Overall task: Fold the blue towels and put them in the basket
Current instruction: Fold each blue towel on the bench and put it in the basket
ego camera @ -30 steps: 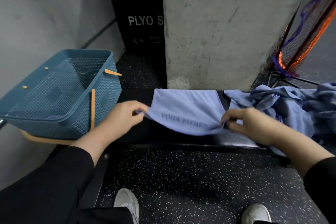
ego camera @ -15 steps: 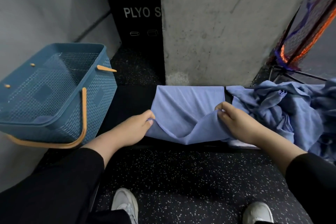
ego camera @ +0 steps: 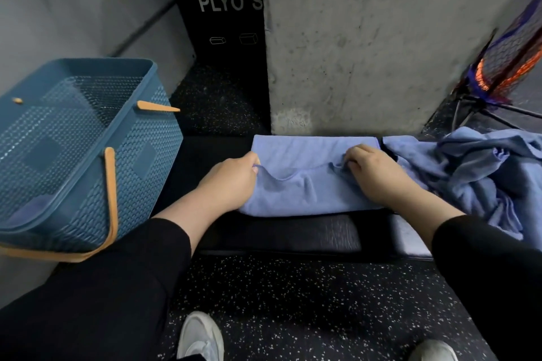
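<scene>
Two hands down on one blue towel, spread on the black padded desk right in front of the concrete pillar. Left hand pinching the near-left edge of the cloth, fingers curled over the hem; right hand gripping a bunched corner on the right. Fold half-made by the look of it: far layer flat and tidy, near layer rumpled and sagging between the two grips. Not yet a neat packet, so probably one more smoothing or a further fold before the carry.

Off to the right, heaped pile of blue towels, crumpled, unfolded, spilling over the end of the desk. Plenty left, then. Over on the left, teal basket with orange handles, well apart from the towel in hand, tilted toward the camera. Something pale blue at its bottom, possibly a folded towel already in; hard to be sure through the mesh. Early to middle stage, on this evidence.
</scene>
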The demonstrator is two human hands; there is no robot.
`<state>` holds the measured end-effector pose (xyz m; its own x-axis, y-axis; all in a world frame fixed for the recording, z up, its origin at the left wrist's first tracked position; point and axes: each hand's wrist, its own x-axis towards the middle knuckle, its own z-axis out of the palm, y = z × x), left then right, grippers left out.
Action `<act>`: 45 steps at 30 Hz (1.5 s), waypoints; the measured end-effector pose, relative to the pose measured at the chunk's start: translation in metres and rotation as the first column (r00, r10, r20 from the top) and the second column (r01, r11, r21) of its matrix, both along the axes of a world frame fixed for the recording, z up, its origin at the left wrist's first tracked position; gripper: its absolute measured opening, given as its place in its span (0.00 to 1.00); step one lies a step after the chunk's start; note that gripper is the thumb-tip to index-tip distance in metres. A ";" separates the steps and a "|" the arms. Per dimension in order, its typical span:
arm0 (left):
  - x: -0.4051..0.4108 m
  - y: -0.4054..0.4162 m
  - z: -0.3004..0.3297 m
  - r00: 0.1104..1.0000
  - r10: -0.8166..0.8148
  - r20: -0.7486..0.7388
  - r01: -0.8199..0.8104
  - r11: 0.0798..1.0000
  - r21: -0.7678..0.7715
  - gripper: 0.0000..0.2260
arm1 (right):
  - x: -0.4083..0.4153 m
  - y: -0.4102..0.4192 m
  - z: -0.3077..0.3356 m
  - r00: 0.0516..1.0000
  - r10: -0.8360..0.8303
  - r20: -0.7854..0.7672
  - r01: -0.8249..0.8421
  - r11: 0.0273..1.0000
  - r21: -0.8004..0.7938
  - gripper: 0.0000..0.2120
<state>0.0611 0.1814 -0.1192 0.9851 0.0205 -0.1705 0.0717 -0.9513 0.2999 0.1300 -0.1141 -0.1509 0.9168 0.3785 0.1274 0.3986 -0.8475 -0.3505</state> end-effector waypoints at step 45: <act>-0.078 -0.010 0.022 0.983 -0.153 -0.097 0.132 0.972 -0.194 0.04 | -0.095 0.003 0.081 0.958 -0.126 -0.259 0.223 0.893 0.390 0.05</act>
